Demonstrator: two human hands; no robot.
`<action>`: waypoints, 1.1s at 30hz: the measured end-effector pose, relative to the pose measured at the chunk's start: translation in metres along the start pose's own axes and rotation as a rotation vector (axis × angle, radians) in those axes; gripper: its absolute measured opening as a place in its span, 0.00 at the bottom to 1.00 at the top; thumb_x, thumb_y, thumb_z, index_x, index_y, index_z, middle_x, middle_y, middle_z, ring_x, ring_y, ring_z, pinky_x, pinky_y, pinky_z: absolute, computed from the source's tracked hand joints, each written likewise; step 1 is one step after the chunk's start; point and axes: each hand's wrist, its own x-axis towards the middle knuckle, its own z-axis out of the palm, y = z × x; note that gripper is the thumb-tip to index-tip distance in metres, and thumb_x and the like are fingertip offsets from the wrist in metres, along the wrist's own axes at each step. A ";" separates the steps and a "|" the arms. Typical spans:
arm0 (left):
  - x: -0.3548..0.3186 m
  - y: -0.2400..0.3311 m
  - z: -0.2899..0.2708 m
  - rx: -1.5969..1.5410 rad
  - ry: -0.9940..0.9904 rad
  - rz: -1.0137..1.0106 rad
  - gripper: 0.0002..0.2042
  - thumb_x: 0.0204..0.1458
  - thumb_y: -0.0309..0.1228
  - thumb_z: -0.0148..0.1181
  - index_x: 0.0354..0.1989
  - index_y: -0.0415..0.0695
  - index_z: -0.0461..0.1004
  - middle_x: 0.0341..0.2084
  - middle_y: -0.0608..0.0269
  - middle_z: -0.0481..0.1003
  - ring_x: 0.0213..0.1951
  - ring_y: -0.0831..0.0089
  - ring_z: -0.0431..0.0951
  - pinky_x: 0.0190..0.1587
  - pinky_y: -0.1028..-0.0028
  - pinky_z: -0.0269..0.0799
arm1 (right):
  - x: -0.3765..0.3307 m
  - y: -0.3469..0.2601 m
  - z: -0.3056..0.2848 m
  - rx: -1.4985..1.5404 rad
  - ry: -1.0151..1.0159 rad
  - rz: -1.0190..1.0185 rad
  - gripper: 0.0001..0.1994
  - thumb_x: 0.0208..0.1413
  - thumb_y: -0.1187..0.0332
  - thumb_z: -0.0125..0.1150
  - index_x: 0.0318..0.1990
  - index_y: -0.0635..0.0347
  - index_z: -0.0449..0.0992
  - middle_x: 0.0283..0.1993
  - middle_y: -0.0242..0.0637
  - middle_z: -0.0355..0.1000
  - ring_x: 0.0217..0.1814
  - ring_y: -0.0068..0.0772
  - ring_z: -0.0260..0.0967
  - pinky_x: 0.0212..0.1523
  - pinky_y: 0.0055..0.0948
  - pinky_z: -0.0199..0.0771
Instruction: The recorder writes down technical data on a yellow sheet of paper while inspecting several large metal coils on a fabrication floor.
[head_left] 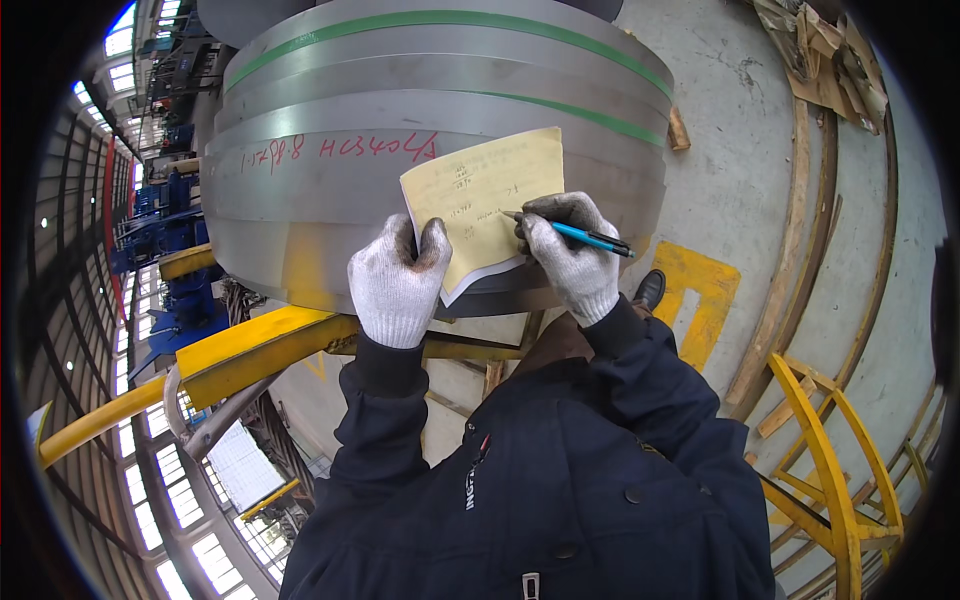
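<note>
A creased sheet of yellowish paper [490,185], with a white sheet showing beneath its lower edge, bears several lines of handwriting. My left hand [398,275], in a stained white work glove, pinches the paper's lower left edge between thumb and fingers. In my gloved right hand [575,250] is a blue pen [585,236] with a dark end, its tip at the writing on the paper. Behind the paper stands a big steel coil [290,190], with red handwriting on its side and green straps [400,18] around it. Whether the paper rests against the coil, I cannot tell.
A yellow metal beam [255,345] runs at the left beside the coil. Yellow floor marking [705,290], long wooden planks [790,260] and crumpled brown wrapping paper [825,55] lie at the right. A yellow metal frame [845,490] stands at the lower right.
</note>
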 end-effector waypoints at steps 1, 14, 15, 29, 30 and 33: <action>-0.001 -0.001 0.000 -0.004 0.001 0.001 0.10 0.60 0.32 0.69 0.35 0.37 0.80 0.22 0.46 0.79 0.23 0.52 0.82 0.29 0.65 0.76 | 0.000 0.000 0.000 -0.002 -0.005 0.007 0.07 0.64 0.74 0.69 0.47 0.67 0.81 0.36 0.34 0.82 0.35 0.18 0.77 0.38 0.23 0.80; -0.001 -0.005 0.000 -0.047 0.000 0.017 0.13 0.61 0.34 0.69 0.32 0.37 0.77 0.19 0.47 0.76 0.21 0.50 0.78 0.29 0.64 0.74 | 0.002 -0.009 -0.017 0.252 0.080 0.103 0.06 0.69 0.75 0.64 0.50 0.66 0.78 0.37 0.43 0.82 0.31 0.30 0.81 0.29 0.26 0.81; -0.001 -0.006 0.000 -0.065 -0.009 0.008 0.13 0.61 0.34 0.69 0.32 0.36 0.77 0.19 0.46 0.75 0.21 0.51 0.77 0.29 0.64 0.74 | 0.003 -0.007 -0.020 0.244 0.093 0.084 0.07 0.70 0.75 0.64 0.50 0.66 0.78 0.37 0.43 0.82 0.30 0.31 0.81 0.28 0.26 0.81; 0.000 -0.024 0.000 -0.253 0.020 -0.036 0.16 0.62 0.37 0.69 0.32 0.33 0.76 0.21 0.44 0.74 0.20 0.59 0.70 0.31 0.65 0.72 | -0.014 -0.012 -0.027 0.200 0.040 0.075 0.08 0.69 0.74 0.65 0.51 0.67 0.78 0.37 0.44 0.83 0.31 0.30 0.81 0.31 0.27 0.82; 0.001 -0.027 0.000 -0.241 0.019 -0.033 0.17 0.62 0.37 0.69 0.32 0.33 0.76 0.21 0.44 0.74 0.20 0.59 0.69 0.31 0.65 0.72 | -0.014 -0.013 -0.027 0.201 0.033 0.073 0.08 0.69 0.74 0.65 0.51 0.67 0.78 0.37 0.44 0.83 0.31 0.30 0.81 0.31 0.27 0.82; 0.000 -0.026 0.000 -0.252 0.019 -0.028 0.17 0.62 0.37 0.68 0.32 0.33 0.75 0.21 0.44 0.73 0.20 0.59 0.68 0.31 0.65 0.72 | -0.016 -0.014 -0.027 0.193 0.029 0.076 0.08 0.69 0.74 0.65 0.51 0.66 0.78 0.37 0.44 0.83 0.31 0.30 0.81 0.32 0.26 0.82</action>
